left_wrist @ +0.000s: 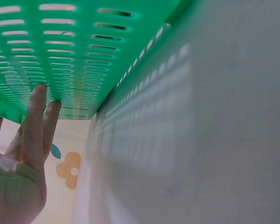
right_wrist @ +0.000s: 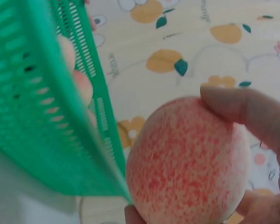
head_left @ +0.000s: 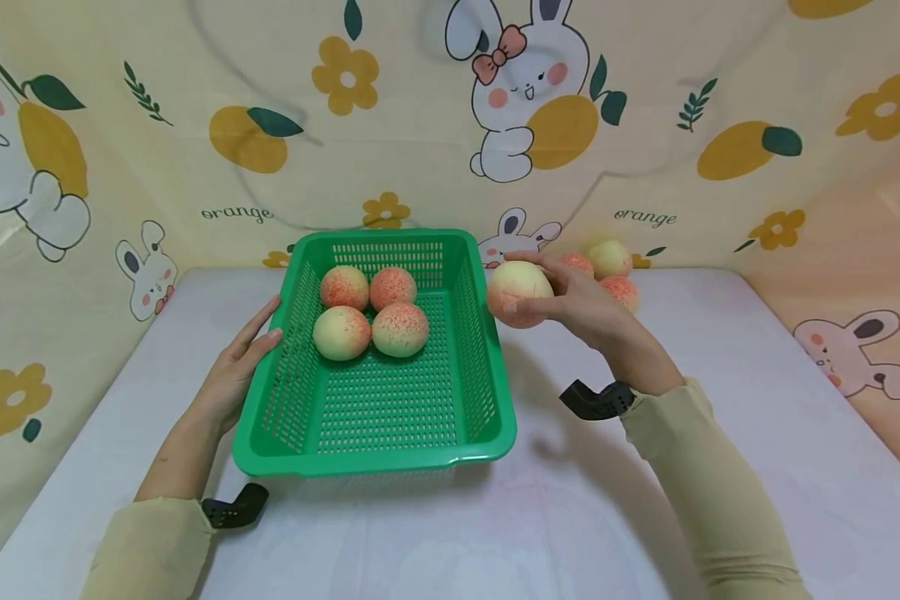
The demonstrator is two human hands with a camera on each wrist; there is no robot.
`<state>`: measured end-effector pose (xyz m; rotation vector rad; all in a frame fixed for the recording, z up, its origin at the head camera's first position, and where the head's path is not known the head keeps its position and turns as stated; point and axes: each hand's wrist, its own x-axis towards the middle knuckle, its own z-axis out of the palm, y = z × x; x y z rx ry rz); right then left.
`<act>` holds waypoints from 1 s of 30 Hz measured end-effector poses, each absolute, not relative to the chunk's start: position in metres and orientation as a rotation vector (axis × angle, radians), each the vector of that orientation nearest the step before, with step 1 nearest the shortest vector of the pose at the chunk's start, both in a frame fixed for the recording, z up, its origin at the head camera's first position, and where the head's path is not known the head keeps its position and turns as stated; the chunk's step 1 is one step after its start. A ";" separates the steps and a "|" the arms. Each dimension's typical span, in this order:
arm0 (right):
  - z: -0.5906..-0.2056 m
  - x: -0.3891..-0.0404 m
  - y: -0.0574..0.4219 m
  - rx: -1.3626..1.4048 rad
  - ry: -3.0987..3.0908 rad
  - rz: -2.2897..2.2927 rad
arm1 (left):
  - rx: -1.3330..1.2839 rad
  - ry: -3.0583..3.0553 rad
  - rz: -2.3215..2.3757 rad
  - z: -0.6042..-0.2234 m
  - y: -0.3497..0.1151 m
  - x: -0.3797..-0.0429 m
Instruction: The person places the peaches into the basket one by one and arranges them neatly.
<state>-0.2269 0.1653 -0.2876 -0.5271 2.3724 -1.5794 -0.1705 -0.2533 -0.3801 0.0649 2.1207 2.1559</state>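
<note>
A green plastic basket (head_left: pixel 390 461) with slotted walls stands in the middle of the table. Several peaches (head_left: pixel 401 329), yellow with red speckles, lie together in its far left part. My left hand (head_left: pixel 234 367) touches the basket's left side near the rim; in the left wrist view its fingers (left_wrist: pixel 35 126) reach up fairly straight against the slotted wall. Just outside the right rim, my right hand (head_left: pixel 581 302) holds one peach (head_left: pixel 520 292) between thumb and fingers. That peach (right_wrist: pixel 189 163) fills much of the right wrist view, next to the basket wall (right_wrist: pixel 42 102).
Three more peaches (head_left: pixel 610 259) lie at the back of the table, partly hidden behind my right hand. A white cloth (head_left: pixel 390 533) covers the table. Printed fabric (head_left: pixel 420 142) with rabbits and oranges hangs behind it and along the sides.
</note>
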 end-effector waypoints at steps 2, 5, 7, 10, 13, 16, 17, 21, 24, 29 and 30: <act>-0.283 -0.228 0.160 -0.523 2.357 -1.601 | 0.064 2.124 2.151 -0.380 -0.253 -0.170; -0.276 -0.228 0.152 -0.477 2.343 -1.639 | 0.065 2.130 2.143 -0.380 -0.253 -0.170; -0.271 -0.228 0.145 -0.428 2.313 -1.676 | 0.062 2.131 2.145 -0.380 -0.253 -0.170; -0.264 -0.230 0.136 -0.380 2.256 -1.731 | 0.058 2.119 2.160 -0.380 -0.253 -0.170; -0.259 -0.232 0.128 -0.362 2.223 -1.770 | 0.055 2.111 2.169 -0.381 -0.254 -0.170; -0.256 -0.234 0.119 -0.339 2.224 -1.793 | 0.056 2.105 2.173 -0.381 -0.254 -0.170; -0.256 -0.235 0.117 -0.334 2.231 -1.798 | 0.054 2.109 2.169 -0.381 -0.254 -0.170; -0.254 -0.238 0.106 -0.316 2.252 -1.792 | 0.054 2.117 2.161 -0.381 -0.253 -0.171; -0.254 -0.241 0.098 -0.282 2.251 -1.804 | 0.058 2.120 2.156 -0.380 -0.253 -0.171; -0.255 -0.244 0.084 -0.206 2.240 -1.834 | 0.052 2.115 2.159 -0.380 -0.253 -0.170; -0.256 -0.244 0.081 -0.195 2.239 -1.835 | 0.051 2.114 2.161 -0.380 -0.253 -0.170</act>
